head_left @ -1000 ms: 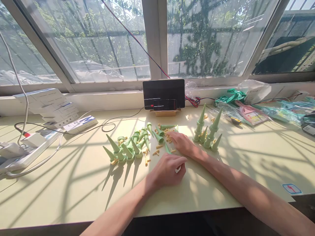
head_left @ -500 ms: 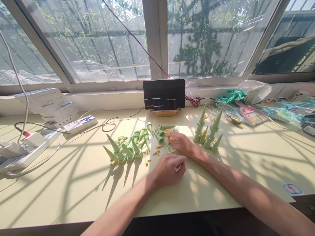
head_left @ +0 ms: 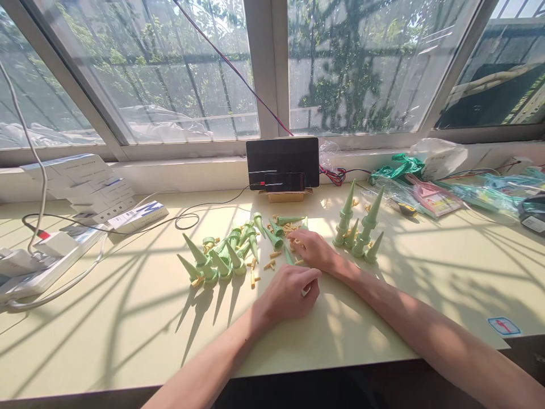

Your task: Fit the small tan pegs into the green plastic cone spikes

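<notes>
My right hand (head_left: pixel 313 249) reaches in among small yellow T-shaped pieces (head_left: pixel 287 228), its fingers apart and bent over them. Whether it grips one cannot be made out. Nearer to me, my left hand (head_left: pixel 292 292) is closed, thumb against the curled fingers, just above the table; anything inside is hidden. A green cone (head_left: pixel 288 255) shows just behind its knuckles; I cannot tell if it touches the hand. Green hollow cones (head_left: pixel 272 237) lie beside the yellow pieces. To the left stand and lie more green spikes (head_left: pixel 223 264). Stacked green spikes (head_left: pixel 366 230) stand upright at the right.
A black tablet (head_left: pixel 283 156) with a phone (head_left: pixel 284 182) before it stands on a cardboard support (head_left: pixel 286 196) by the window. White boxes (head_left: pixel 89 184) and a power strip (head_left: pixel 59 261) are at the left. Plastic-wrapped packs (head_left: pixel 434 196) lie at the back right.
My right hand's fingers have shifted slightly among the yellow pieces. My left hand stays nearly where it was, still closed. The stacks have not changed.
</notes>
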A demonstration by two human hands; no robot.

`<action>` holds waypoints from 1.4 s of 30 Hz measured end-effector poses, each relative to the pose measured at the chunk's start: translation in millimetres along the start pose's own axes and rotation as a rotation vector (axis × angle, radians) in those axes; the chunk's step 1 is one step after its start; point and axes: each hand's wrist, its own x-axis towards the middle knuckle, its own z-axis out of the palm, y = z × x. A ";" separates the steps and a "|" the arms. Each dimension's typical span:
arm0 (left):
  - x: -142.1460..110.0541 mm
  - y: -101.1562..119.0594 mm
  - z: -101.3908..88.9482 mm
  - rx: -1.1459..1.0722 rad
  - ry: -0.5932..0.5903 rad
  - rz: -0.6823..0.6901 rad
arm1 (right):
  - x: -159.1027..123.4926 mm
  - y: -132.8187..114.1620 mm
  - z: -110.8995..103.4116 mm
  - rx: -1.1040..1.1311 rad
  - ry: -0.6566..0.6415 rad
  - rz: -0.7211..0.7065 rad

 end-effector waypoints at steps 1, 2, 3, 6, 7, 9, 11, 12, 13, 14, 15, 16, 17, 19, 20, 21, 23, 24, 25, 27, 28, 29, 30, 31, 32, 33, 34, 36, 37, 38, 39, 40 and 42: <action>0.3 0.0 -0.1 0.003 -0.001 -0.004 | 0.2 -0.1 -0.1 -0.006 -0.002 0.003; 0.5 0.0 -0.3 0.005 -0.001 -0.008 | 0.3 -0.3 -0.3 -0.010 -0.005 0.006; 0.8 0.0 -0.4 0.005 -0.002 -0.010 | 0.5 -0.5 -0.5 -0.013 -0.008 0.009; 1.2 0.2 -0.9 -0.004 -0.012 -0.016 | 0.5 -1.1 -1.1 -0.010 -0.007 0.014; 1.1 0.2 -0.9 -0.009 -0.016 -0.018 | 0.5 -1.1 -1.3 -0.007 -0.006 0.014; 0.9 0.1 -0.9 -0.016 -0.019 -0.024 | 0.4 -1.0 -1.4 -0.005 -0.002 0.014; 0.8 0.1 -0.8 -0.021 -0.018 -0.028 | 0.4 -0.6 -1.1 -0.005 0.001 0.015; 0.8 0.1 -0.7 -0.022 -0.017 -0.028 | 0.4 -0.3 -0.9 -0.004 0.003 0.016; 1.0 0.1 -0.7 -0.023 -0.015 -0.029 | 0.5 0.0 -0.6 -0.002 0.005 0.016; 1.2 0.2 -0.7 -0.022 -0.014 -0.028 | 0.6 0.3 -0.2 0.001 0.006 0.016; 1.4 0.3 -0.9 -0.021 -0.012 -0.027 | 0.7 0.7 0.2 0.003 0.008 0.015; 1.7 0.4 -1.1 -0.019 -0.010 -0.027 | 0.8 1.0 0.6 0.006 0.010 0.014; 1.9 0.4 -1.3 -0.018 -0.008 -0.026 | 0.9 1.2 0.9 0.009 0.014 0.013; 2.1 0.2 -1.9 -0.016 -0.008 -0.027 | 0.9 1.5 1.3 0.017 0.024 0.013; 2.1 -0.1 -2.1 -0.017 -0.009 -0.027 | 0.9 1.5 1.4 0.024 0.033 0.014; 1.9 -0.4 -2.3 -0.018 -0.011 -0.028 | 0.8 1.4 1.4 0.033 0.042 0.013; 1.4 -1.0 -2.4 -0.021 -0.019 -0.026 | 0.4 1.1 1.3 0.054 0.062 0.009; 1.1 -1.2 -2.4 -0.023 -0.022 -0.026 | 0.2 0.9 1.3 0.064 0.072 0.006; 0.9 -1.2 -2.3 -0.023 -0.024 -0.026 | -0.1 0.7 1.2 0.074 0.080 0.003; 0.8 -0.7 -2.2 -0.022 -0.021 -0.029 | -0.6 0.3 1.0 0.091 0.095 0.000; 0.8 -0.4 -2.2 -0.021 -0.018 -0.032 | -0.8 0.1 0.9 0.098 0.102 0.000; 1.0 0.0 -2.1 -0.020 -0.015 -0.035 | -1.0 -0.1 0.9 0.103 0.106 0.000; 1.1 0.3 -2.1 -0.019 -0.014 -0.036 | -1.2 -0.3 0.8 0.107 0.110 -0.001; 1.3 0.5 -2.2 -0.018 -0.013 -0.037 | -1.3 -0.4 0.7 0.111 0.112 -0.002; 1.4 0.5 -2.2 -0.017 -0.014 -0.038 | -1.4 -0.5 0.7 0.113 0.114 -0.004; 1.6 0.4 -2.3 -0.016 -0.016 -0.038 | -1.4 -0.5 0.7 0.114 0.116 -0.008; 1.7 0.3 -2.5 -0.016 -0.018 -0.038 | -1.4 -0.5 0.8 0.116 0.118 -0.011; 2.1 -0.1 -2.9 -0.016 -0.019 -0.037 | -1.4 -0.2 1.1 0.121 0.121 -0.016; 2.3 -0.1 -3.2 -0.016 -0.020 -0.034 | -1.4 0.0 1.3 0.123 0.123 -0.017; 2.6 0.0 -3.4 -0.015 -0.019 -0.031 | -1.4 0.2 1.5 0.125 0.124 -0.017; 2.9 0.2 -3.6 -0.014 -0.018 -0.029 | -1.4 0.4 1.6 0.126 0.125 -0.018; 3.1 0.6 -3.8 -0.013 -0.017 -0.027 | -1.5 0.5 1.6 0.126 0.127 -0.020; 3.5 1.3 -4.0 -0.012 -0.013 -0.027 | -1.6 0.7 1.5 0.123 0.127 -0.022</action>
